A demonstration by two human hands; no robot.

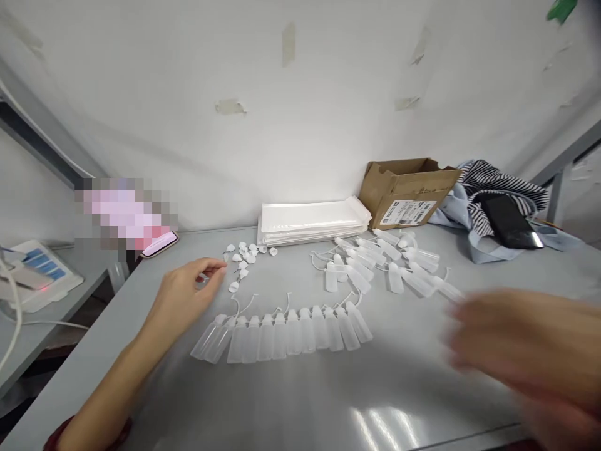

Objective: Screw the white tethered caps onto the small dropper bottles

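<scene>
My left hand [195, 285] is beside a loose group of small white caps [243, 257], its thumb and fingertips drawn together in a pinch. Whatever the fingertips hold, if anything, is too small to name. A row of translucent squeeze bottles [293, 332], several with thin curved tubes, lies on the table in front of it. On the right, my right hand [511, 344] is smeared by motion, so its fingers cannot be read. A translucent bottle [447, 289] reaches up to its blurred edge; whether they touch is unclear. More bottles [359, 259] lie scattered behind.
Against the wall are a stack of white packets [312, 219] and an open cardboard box [408, 194]. Striped cloth [502, 178] and a black phone-like object [509, 222] lie at right. A phone [159, 244] leans at left, near a white-and-blue device [40, 275].
</scene>
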